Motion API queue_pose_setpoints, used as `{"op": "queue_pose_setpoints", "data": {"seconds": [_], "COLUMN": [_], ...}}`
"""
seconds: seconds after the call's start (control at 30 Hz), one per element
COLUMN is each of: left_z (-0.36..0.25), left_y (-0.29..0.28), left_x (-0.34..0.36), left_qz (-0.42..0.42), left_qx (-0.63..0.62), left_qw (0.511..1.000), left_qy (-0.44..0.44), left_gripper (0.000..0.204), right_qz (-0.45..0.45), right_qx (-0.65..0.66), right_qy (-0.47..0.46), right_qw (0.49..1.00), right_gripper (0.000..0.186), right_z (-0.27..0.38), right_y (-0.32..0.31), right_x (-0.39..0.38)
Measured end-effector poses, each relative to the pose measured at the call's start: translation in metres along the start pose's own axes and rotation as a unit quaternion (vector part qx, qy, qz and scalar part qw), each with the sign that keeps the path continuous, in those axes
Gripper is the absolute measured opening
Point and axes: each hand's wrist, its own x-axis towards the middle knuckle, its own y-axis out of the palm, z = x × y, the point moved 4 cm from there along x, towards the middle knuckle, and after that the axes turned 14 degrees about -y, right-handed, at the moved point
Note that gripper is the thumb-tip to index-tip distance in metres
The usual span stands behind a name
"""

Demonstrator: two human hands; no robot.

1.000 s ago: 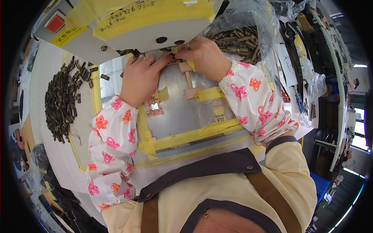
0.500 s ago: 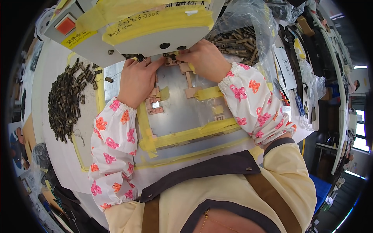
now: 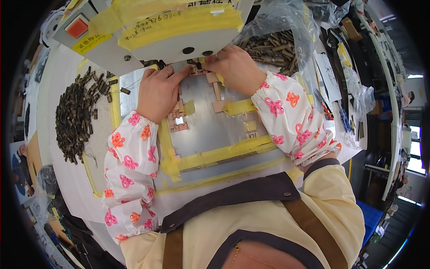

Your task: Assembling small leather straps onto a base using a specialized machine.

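Note:
Both hands meet under the front of a light grey machine head, which looks like a sewing machine. My left hand, wearing a ring, reaches in from the left. Its index finger stretches toward a small dark piece at the pinkish guide block; its other fingertips are partly hidden. My right hand comes from the right, fingers bent, its tips closed at the same dark piece. What either hand grips is too small and covered to make out. The metal plate lies below, edged with yellow tape.
A heap of small dark folded strips lies on the left. One loose strip sits beside the plate. More strips fill a clear plastic bag at the back right. A red button is on the machine.
The machine head has shifted slightly. Both hands stay at the same spot, with barely any movement of the fingers.

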Motion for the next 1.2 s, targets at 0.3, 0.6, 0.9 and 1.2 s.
{"op": "queue_pose_setpoints", "data": {"seconds": [0.3,0.6,0.9,1.2], "left_z": [-0.002,0.027,0.028,0.006], "left_y": [0.001,-0.006,-0.020,0.016], "left_x": [0.001,-0.007,0.004,0.011], "left_qz": [-0.014,-0.069,-0.133,-0.071], "left_qx": [-0.003,0.019,0.135,-0.033], "left_qw": [1.000,0.995,0.976,0.997], "left_qy": [-0.015,-0.067,-0.109,-0.001], "left_gripper": [0.032,0.017,0.013,0.027], "right_qz": [-0.046,-0.071,-0.007,-0.012], "right_qx": [0.015,0.013,-0.005,-0.010], "right_qy": [0.016,0.132,0.231,0.214], "right_qw": [0.999,0.989,0.973,0.977], "right_gripper": [0.015,0.016,0.010,0.009], "right_z": [0.000,-0.013,-0.036,-0.038], "right_y": [0.004,-0.046,-0.032,-0.044], "right_x": [-0.002,-0.033,-0.056,-0.066]}}
